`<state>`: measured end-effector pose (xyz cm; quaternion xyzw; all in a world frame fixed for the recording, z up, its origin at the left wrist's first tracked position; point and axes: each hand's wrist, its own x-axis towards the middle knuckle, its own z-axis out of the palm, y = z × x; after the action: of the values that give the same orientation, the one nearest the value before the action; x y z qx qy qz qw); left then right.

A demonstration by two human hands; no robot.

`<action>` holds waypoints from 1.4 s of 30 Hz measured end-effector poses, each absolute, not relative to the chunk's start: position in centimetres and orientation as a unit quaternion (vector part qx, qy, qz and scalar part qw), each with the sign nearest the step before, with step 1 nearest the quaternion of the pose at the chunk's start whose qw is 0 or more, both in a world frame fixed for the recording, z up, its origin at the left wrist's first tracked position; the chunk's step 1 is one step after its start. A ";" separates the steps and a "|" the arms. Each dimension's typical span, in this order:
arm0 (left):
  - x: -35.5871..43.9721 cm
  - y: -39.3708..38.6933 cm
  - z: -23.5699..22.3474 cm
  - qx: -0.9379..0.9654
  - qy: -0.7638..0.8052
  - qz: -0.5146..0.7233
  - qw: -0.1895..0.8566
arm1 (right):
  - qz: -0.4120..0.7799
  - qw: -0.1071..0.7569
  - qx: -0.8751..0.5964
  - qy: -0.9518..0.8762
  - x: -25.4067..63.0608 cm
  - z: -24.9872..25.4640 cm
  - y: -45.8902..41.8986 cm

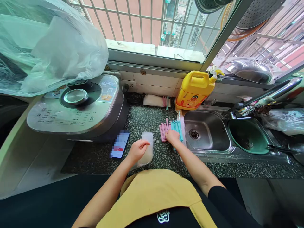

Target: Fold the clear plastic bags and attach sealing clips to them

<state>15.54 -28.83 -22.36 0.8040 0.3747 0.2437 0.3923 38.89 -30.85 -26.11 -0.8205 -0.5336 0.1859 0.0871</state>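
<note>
A translucent plastic bag (pixel 148 152) with whitish contents lies on the speckled counter. My left hand (pixel 138 150) is closed at its left side, thumb across the bag; the fingertips are partly hidden. Pink bag clips (pixel 163 130) and teal bag clips (pixel 177 126) lie side by side in a row to the right of the bag. My right hand (pixel 172 136) reaches down onto this row, its fingers closed about a pink clip where the two colours meet. The hand covers the lower ends of several clips.
A phone (pixel 120 144) lies left of the bag, beside a large rice cooker (pixel 99 117). Behind are a white packet (pixel 153 100) with several clips and a yellow jug (pixel 194 91). The steel sink (pixel 206 129) and a green basin (pixel 249 136) are at right.
</note>
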 end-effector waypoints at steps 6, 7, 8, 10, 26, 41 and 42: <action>16.1 -27.4 -21.8 0.817 0.382 0.243 0.357 | 0.163 0.134 -0.815 -0.540 38.7 -22.6 -32.9; 16.4 -27.2 -21.3 0.816 0.381 0.248 0.357 | 0.168 0.154 -0.799 -0.557 38.4 -22.0 -33.6; 16.7 -26.9 -20.8 0.814 0.379 0.254 0.359 | 0.171 0.182 -0.779 -0.575 38.1 -21.5 -34.2; 17.4 -26.5 -19.6 0.808 0.371 0.271 0.370 | 0.163 0.251 -0.732 -0.612 37.3 -20.6 -35.5; 19.0 -27.0 -16.0 0.729 0.310 0.313 0.524 | 0.132 0.378 -0.595 -0.697 36.7 -18.3 -37.0; 18.8 -28.5 -16.9 0.780 0.306 0.345 0.422 | 0.397 0.624 -0.554 -0.382 34.4 -15.0 -35.4; 18.7 -28.4 -16.9 0.789 0.310 0.360 0.390 | 0.396 0.618 -0.558 -0.386 34.5 -14.9 -35.4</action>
<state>18.66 -28.43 -16.90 0.7894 0.3096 0.3596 0.3895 34.51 -35.41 -14.94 -0.5585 -0.3861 0.3958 0.6183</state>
